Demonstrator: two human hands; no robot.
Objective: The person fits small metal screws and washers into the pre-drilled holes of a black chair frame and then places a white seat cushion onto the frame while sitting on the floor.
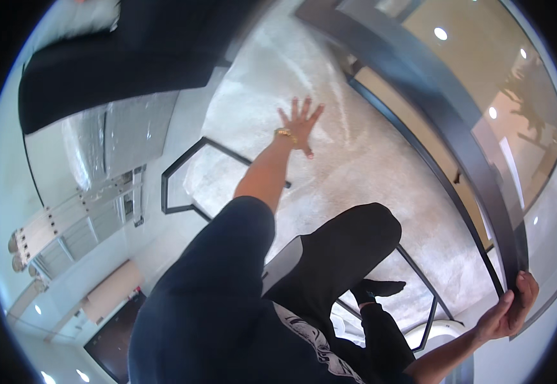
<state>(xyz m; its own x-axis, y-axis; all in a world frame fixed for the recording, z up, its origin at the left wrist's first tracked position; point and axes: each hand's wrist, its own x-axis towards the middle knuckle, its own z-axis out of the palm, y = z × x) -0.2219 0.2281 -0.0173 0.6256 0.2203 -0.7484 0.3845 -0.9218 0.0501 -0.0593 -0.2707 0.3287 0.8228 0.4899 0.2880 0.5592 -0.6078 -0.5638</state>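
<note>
My left hand (299,128), a gold-coloured bracelet at its wrist, lies with fingers spread on a pale, mottled sheet-covered surface (246,96). Nothing is in that hand. At the lower right, my right hand (512,310) has its fingers and thumb closed round the end of a long dark frame piece (461,83). This piece runs from the top of the view down to the right hand. My bent leg in black trousers (342,253) rests over the pale surface, between my two arms.
Thin black metal frames (164,189) stand at the left and lower right. A ladder (67,233), a plastic-wrapped panel (118,137) and a brown roll (113,291) are at the left. A large black shape (131,64) fills the upper left. Glossy glass (483,57) reflects lights.
</note>
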